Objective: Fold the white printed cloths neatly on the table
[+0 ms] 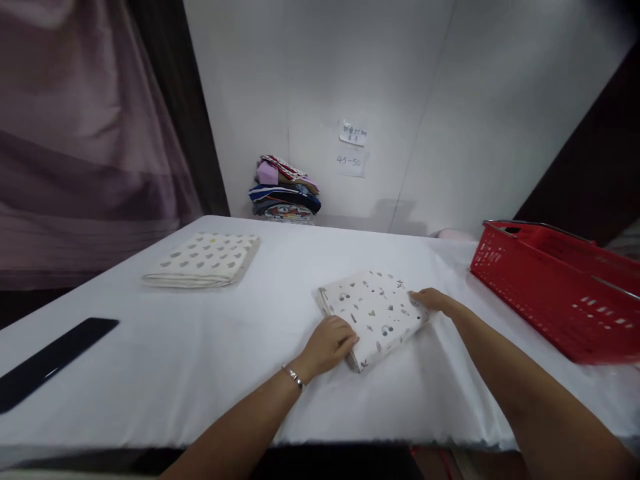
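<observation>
A folded white cloth (377, 310) with small grey and brown prints is held between my two hands over the table, turned at an angle. My left hand (330, 343), with a silver bracelet at the wrist, grips its near left edge, the thumb on top and the other fingers closed at the side. At the right edge my right hand (429, 300) pinches the cloth, its fingertips partly hidden. Farther left lies another folded cloth (205, 259), cream with grey leaf-like spots, which neither hand touches.
A white cloth covers the table (280, 267). To the right stands a red plastic basket (545, 293). A flat black object (55, 360) lies at the left edge. Behind the table is a stack of folded fabrics (285, 190), with paper notes (353, 160) on the wall.
</observation>
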Motion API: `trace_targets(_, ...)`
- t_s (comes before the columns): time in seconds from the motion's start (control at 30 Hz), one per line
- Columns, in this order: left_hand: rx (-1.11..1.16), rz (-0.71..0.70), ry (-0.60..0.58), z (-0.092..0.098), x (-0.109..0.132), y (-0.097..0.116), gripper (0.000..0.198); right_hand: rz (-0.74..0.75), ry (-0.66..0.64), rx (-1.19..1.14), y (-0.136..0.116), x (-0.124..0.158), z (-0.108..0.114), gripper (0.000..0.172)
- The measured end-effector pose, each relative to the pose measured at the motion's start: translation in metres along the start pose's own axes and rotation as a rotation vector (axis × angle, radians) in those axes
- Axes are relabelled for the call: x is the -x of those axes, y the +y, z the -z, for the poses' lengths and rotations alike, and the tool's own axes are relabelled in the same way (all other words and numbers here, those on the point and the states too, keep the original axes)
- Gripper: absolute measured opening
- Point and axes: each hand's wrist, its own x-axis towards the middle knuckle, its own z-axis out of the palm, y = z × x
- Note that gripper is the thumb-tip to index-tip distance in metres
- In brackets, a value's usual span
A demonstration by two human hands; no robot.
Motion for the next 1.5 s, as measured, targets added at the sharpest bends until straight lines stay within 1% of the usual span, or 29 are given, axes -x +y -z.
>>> trace_targets(0.1,-0.071,0.083,0.06,0.003,-0.018,-0.007,0.027,-0.023,-0.007,0.041,-0.01,-0.013,0.0,0.053)
trace_targets(0.17,-0.155,0.174,0.104,0.004,-0.032,-0.018,0.025,-0.023,-0.009,0.058,-0.017,-0.02,-0.002,0.058)
trace_targets(0.2,-0.203,0.239,0.107,0.003,-0.037,-0.025,0.027,-0.018,-0.006,0.065,-0.02,-0.023,-0.005,0.06)
trace_targets(0.3,-0.312,0.474,0.038,-0.005,-0.043,-0.044,0.046,0.019,0.018,0.094,-0.024,-0.026,-0.015,0.06)
trace_targets(0.37,-0.33,0.561,0.005,-0.013,-0.039,-0.053,0.051,0.054,0.052,0.119,-0.024,-0.024,-0.023,0.057)
trace_targets(0.47,-0.318,0.557,0.03,-0.021,-0.03,-0.058,0.052,0.101,0.11,0.161,-0.02,-0.019,-0.031,0.054)
trace_targets(0.57,-0.304,0.549,0.038,-0.023,-0.027,-0.058,0.053,0.142,0.146,0.209,-0.022,-0.016,-0.032,0.052)
trace_targets(0.67,-0.305,0.549,0.039,-0.022,-0.028,-0.058,0.053,0.215,0.189,0.248,-0.036,-0.018,-0.034,0.049)
trace_targets(0.7,-0.305,0.548,0.041,-0.021,-0.028,-0.058,0.053,0.26,0.21,0.256,-0.043,-0.019,-0.036,0.048)
trace_targets(0.77,-0.303,0.547,0.044,-0.021,-0.029,-0.058,0.053,0.392,0.23,0.275,-0.057,-0.022,-0.044,0.052)
trace_targets(0.83,-0.297,0.545,0.038,-0.021,-0.029,-0.059,0.053,0.498,0.194,0.288,-0.068,-0.025,-0.055,0.058)
trace_targets(0.87,-0.296,0.546,0.035,-0.022,-0.029,-0.059,0.053,0.52,0.163,0.289,-0.071,-0.026,-0.059,0.059)
trace_targets(0.97,-0.3,0.556,0.028,-0.022,-0.03,-0.06,0.054,0.5,0.097,0.274,-0.073,-0.03,-0.067,0.062)
trace_targets(1.1,-0.298,0.563,0.027,-0.023,-0.03,-0.06,0.054,0.526,0.063,0.212,-0.07,-0.035,-0.062,0.062)
trace_targets(1.17,-0.291,0.561,0.03,-0.024,-0.03,-0.06,0.053,0.496,0.074,0.137,-0.068,-0.036,-0.057,0.06)
trace_targets(1.23,-0.281,0.561,0.038,-0.024,-0.029,-0.061,0.053,0.417,0.113,0.078,-0.064,-0.035,-0.05,0.058)
trace_targets(1.3,-0.265,0.556,0.053,-0.023,-0.028,-0.062,0.053,0.328,0.142,0.059,-0.056,-0.033,-0.044,0.06)
trace_targets(1.4,-0.234,0.546,0.089,-0.02,-0.028,-0.065,0.053,0.247,0.129,0.06,-0.036,-0.027,-0.034,0.06)
trace_targets(1.5,-0.218,0.577,0.169,-0.013,-0.033,-0.07,0.051,0.183,0.116,0.046,-0.013,-0.015,-0.024,0.055)
